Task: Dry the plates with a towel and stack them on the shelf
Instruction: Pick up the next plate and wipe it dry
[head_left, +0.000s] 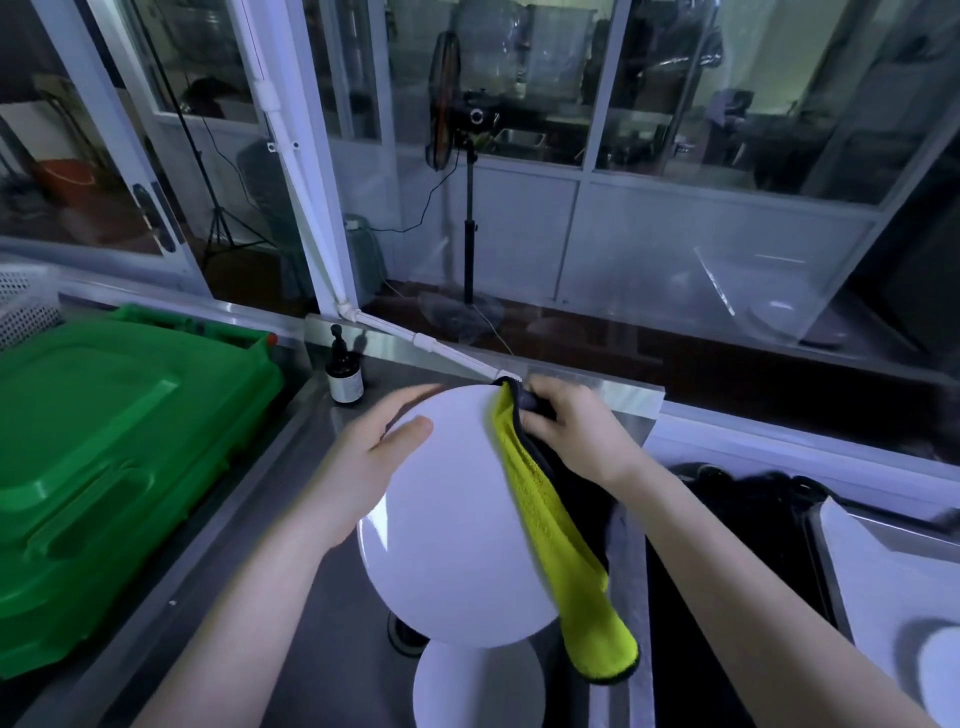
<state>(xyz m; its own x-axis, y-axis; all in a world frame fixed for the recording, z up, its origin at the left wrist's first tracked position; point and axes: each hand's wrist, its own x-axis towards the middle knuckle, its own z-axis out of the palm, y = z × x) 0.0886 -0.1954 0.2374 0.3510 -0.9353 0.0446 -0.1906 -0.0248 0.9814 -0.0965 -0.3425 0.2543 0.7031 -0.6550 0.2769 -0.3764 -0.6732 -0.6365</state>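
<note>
Left hand (363, 467): clasps rim of round white plate (457, 530).
Right hand (566, 431): clutches yellow-and-black cloth towel (550, 525) against that plate's edge.
Steel sink (332, 665): second white plate (478, 686) inside, beneath hands.

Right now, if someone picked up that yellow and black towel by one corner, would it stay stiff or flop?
Probably floppy: the yellow and black towel hangs limp below the right hand pinching its top and drapes along the round white plate. It is likely light, since a few fingers carry it. Its fuzzy pile looks grippy, not slippery.
</note>
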